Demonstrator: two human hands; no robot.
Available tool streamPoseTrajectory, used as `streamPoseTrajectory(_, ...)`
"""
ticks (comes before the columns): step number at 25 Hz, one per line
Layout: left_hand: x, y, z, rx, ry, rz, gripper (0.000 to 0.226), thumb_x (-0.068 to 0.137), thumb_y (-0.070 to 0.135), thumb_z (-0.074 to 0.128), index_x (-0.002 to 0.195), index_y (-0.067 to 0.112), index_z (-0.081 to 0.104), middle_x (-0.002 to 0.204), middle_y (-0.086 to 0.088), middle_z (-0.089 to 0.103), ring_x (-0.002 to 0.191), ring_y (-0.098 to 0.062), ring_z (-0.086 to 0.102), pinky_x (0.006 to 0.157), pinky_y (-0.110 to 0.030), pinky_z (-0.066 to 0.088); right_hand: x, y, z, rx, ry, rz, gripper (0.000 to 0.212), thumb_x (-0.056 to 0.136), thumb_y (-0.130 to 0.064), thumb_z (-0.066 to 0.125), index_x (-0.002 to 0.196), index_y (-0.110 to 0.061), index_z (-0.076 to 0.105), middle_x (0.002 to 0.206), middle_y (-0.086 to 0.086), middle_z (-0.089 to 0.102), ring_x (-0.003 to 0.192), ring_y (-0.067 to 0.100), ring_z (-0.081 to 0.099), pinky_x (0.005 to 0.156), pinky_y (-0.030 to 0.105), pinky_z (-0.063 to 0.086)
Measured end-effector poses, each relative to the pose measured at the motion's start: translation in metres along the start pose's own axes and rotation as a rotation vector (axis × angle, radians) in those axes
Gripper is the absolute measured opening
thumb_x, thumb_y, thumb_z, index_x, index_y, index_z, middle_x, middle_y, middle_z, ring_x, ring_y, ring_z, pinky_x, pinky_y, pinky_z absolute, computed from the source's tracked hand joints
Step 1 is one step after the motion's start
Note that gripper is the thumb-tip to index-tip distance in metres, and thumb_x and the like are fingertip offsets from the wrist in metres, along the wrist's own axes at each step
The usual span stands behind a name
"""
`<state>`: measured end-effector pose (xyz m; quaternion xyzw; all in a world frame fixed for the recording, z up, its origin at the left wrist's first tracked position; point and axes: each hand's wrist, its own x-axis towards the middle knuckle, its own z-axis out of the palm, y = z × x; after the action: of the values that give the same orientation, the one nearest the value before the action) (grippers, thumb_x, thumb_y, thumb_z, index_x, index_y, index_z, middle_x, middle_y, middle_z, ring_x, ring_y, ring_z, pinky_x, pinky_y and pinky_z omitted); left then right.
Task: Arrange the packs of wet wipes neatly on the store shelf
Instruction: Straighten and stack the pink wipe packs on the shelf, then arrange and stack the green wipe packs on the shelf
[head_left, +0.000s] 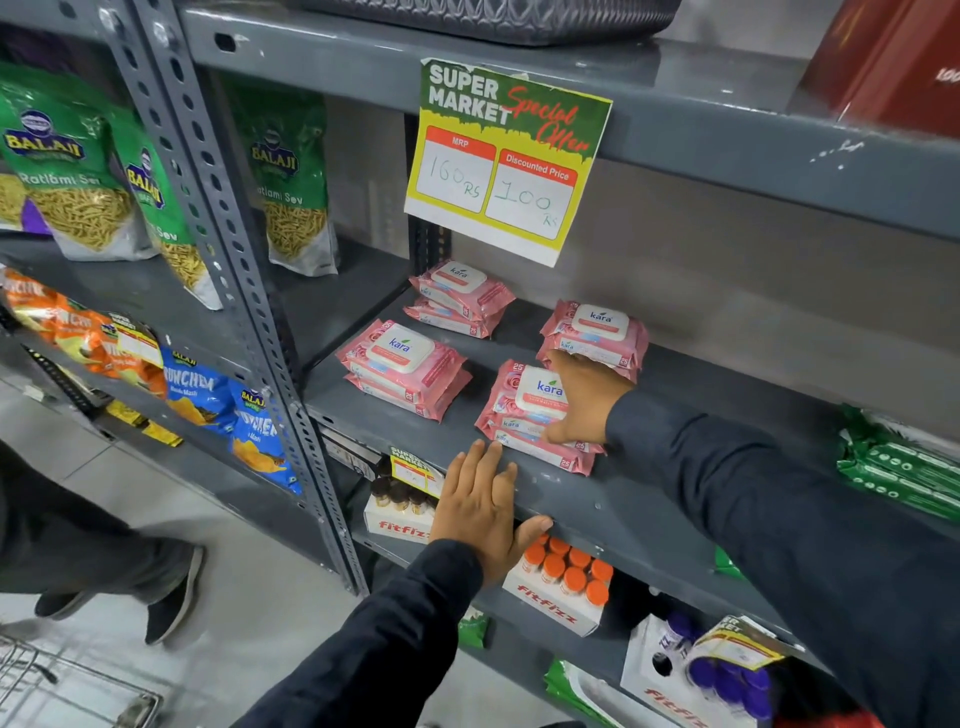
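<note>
1. I see four stacks of pink plastic wet-wipe packs with white lids lying flat on the grey metal store shelf (613, 499), set roughly two by two.
2. Far-left stack (460, 297) sits at the back, under the hanging green-and-yellow paper price card (506, 158). Near-left stack (405, 366) lies in front of it, apart from it.
3. Far-right stack (595, 332) sits toward the back; near-right stack (530, 415) lies close to the shelf's front edge, turned slightly askew.
4. My right hand (589, 397), in a dark sleeve, lies between the two right stacks: fingers spread flat, palm against the right side of the near-right stack, fingertips touching the front of the far-right stack. Grip is apart, clamped on nothing.
5. My left hand (483, 512) rests flat on the shelf's front lip, fingers extended, thumb hooked under the edge. Grip apart; fingertips are just beside the near-right stack's lower-left corner, and I cannot tell if they touch it.
6. White cardboard boxes of orange-capped bottles (563, 584) stand on the shelf below.
</note>
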<state>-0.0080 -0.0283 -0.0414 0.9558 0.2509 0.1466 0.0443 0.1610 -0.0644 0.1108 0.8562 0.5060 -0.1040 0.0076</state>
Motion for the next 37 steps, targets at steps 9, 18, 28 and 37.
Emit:
streamPoseTrajectory(9, -0.001, 0.002, -0.005, 0.003, -0.038, -0.017, 0.079, 0.087, 0.07, 0.03, 0.124, 0.005, 0.055, 0.139, -0.02, 0.047, 0.133, -0.037, 0.037, 0.109, -0.053, 0.029, 0.003, 0.001, 0.006, 0.074, -0.063, 0.049, 0.115, 0.06, -0.058, 0.08, 0.148, -0.017, 0.018, 0.145, 0.008, 0.041, 0.129, 0.029, 0.045, 0.105, 0.041, 0.042)
streamPoseTrajectory(18, -0.002, 0.0, 0.001, -0.025, -0.009, 0.012, 0.08, 0.087, 0.069, 0.029, 0.123, 0.003, 0.053, 0.138, -0.022, 0.047, 0.132, -0.039, 0.036, 0.111, -0.05, 0.02, -0.067, 0.122, -0.038, 0.447, 0.011, 0.278, 0.09, 0.073, -0.033, 0.081, 0.147, -0.016, 0.033, 0.146, 0.012, 0.047, 0.134, 0.026, 0.045, 0.112, 0.035, 0.034)
streamPoseTrajectory(28, -0.003, 0.004, 0.005, -0.082, 0.073, -0.008, 0.083, 0.087, 0.069, 0.023, 0.121, -0.001, 0.051, 0.14, -0.024, 0.042, 0.133, -0.04, 0.033, 0.11, -0.053, 0.02, -0.182, 0.192, 0.012, 0.247, -0.088, 0.612, 0.097, 0.069, -0.059, 0.075, 0.147, -0.02, 0.034, 0.154, 0.008, 0.034, 0.139, 0.027, 0.036, 0.111, 0.034, 0.035)
streamPoseTrajectory(37, -0.024, 0.072, 0.001, -0.176, 0.06, 0.274, 0.067, 0.088, 0.054, 0.042, 0.128, 0.001, 0.048, 0.143, -0.02, 0.041, 0.137, -0.038, 0.026, 0.111, -0.054, 0.021, -0.25, 0.253, 0.029, 0.262, 0.053, 0.653, 0.069, 0.082, -0.019, 0.073, 0.143, -0.021, 0.041, 0.148, 0.008, 0.043, 0.128, 0.028, 0.049, 0.103, 0.035, 0.042)
